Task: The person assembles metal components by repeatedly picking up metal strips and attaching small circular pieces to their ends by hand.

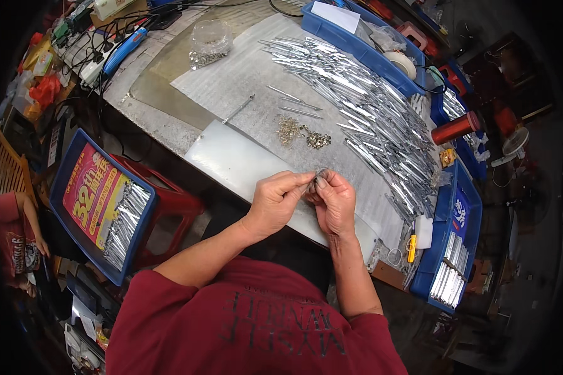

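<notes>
Above the near edge of the table, my left hand (275, 201) and my right hand (335, 204) meet with fingertips pinched together. Between them is a small grey metal piece (321, 177), mostly hidden by the fingers, so its kind is unclear. Just beyond lie a little heap of brass-coloured fittings (288, 130) and a darker heap of small metal parts (318, 140). A few loose metal rods (300, 112) lie behind these heaps. To their left, a single rod (239, 108) lies at a slant, its lower end by a white board (231, 153).
A wide pile of silvery rods (369, 106) covers the table's right side. Blue bins (441, 275) stand right, and another blue bin (131, 250) rests left on a red stool (175, 212). A bag of small parts (209, 47) and a yellow-handled screwdriver (411, 248) lie on the table.
</notes>
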Available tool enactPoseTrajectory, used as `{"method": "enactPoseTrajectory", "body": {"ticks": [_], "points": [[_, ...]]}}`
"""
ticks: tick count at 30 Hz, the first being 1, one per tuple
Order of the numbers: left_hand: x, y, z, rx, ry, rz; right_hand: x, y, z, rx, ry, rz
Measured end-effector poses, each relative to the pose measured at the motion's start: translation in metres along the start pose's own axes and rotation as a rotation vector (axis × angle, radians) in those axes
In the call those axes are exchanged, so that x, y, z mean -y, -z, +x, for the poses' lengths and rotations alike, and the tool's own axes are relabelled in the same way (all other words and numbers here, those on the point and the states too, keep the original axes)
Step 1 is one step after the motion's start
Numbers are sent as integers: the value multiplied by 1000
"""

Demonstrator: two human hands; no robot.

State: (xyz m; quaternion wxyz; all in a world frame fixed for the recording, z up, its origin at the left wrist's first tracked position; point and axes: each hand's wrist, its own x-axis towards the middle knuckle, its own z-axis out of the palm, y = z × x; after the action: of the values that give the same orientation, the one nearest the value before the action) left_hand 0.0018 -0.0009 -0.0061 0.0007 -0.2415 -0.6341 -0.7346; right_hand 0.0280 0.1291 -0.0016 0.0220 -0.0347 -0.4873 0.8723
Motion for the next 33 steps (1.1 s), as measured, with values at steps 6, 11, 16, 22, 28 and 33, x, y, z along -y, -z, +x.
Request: {"method": "enactPoseTrajectory", "body": {"ticks": [6, 11, 16, 22, 28, 33], "points": [[-1, -7, -1, -31, 6, 4, -2, -4, -2, -60, 69, -107], [2, -8, 0, -61, -22, 46, -6, -6, -4, -93, 167, -235], [4, -9, 0, -78, -18, 35, -5, -11, -6, -150, 191, -344], [-6, -8, 1, -34, 10, 70, -3, -3, -5, -126, 163, -279], [-2, -12, 1, -58, 18, -60, -3, -9, -3, -171, 253, -485], [-2, -12, 1, -29, 55, -81, 1, 9, 3, -174, 164, -364]]}}
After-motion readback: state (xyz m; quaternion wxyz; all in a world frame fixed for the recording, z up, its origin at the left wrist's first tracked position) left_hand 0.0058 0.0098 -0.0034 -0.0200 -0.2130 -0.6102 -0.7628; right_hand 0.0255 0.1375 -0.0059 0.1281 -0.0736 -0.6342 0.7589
